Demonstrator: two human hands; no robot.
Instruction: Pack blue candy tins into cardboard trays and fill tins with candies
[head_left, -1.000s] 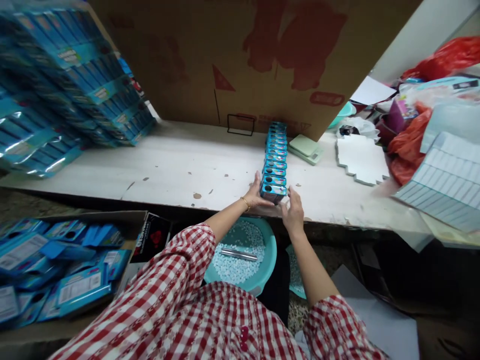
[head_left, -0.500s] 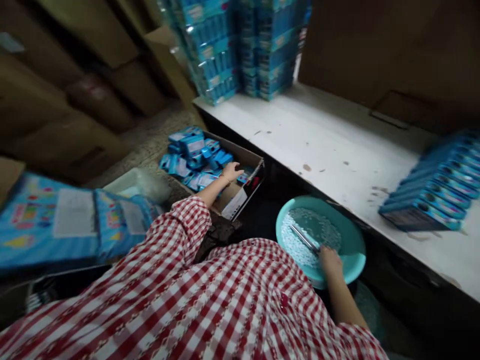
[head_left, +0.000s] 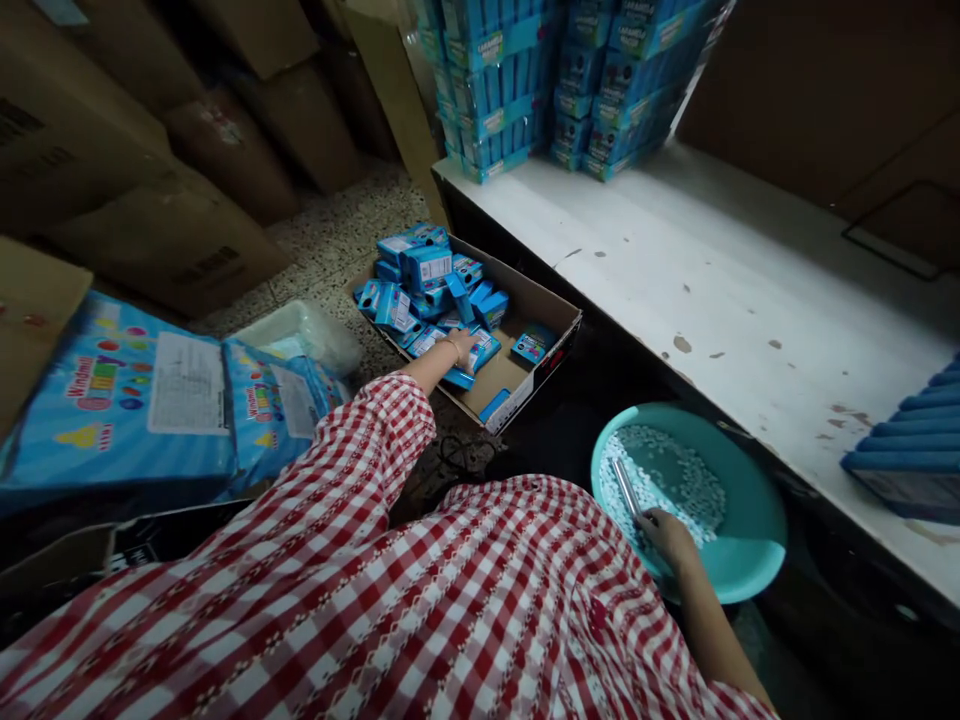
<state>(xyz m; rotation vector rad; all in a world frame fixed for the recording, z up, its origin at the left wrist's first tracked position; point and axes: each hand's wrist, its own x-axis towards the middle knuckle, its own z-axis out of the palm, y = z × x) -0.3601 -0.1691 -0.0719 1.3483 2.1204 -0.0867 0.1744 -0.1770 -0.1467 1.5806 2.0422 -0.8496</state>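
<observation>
My left hand [head_left: 460, 350] reaches into a shallow cardboard tray [head_left: 559, 328], its fingers closed on a small blue candy box [head_left: 484, 347]. More blue boxes [head_left: 431, 268] lie heaped at the tray's far left, and one box [head_left: 531, 343] sits apart at its right end. My right hand [head_left: 667, 535] grips a narrow, shiny metal tool [head_left: 625, 485], perhaps a scoop; its exact kind is unclear. The tool's tip rests among small white pellet-like pieces [head_left: 694, 480] in a turquoise basin [head_left: 750, 560].
A white bench [head_left: 637, 260] with chipped paint runs along the right, bearing stacked blue packs [head_left: 495, 100] and a row of blue boxes [head_left: 911, 450]. Large blue gummy bags [head_left: 120, 400] and a pale plastic tub [head_left: 300, 335] lie left. Cardboard cartons [head_left: 172, 230] stand behind.
My left hand has moved from the tray's right part back to the boxes nearer its middle. My right hand still holds the metal tool in the basin. The view has shifted.
</observation>
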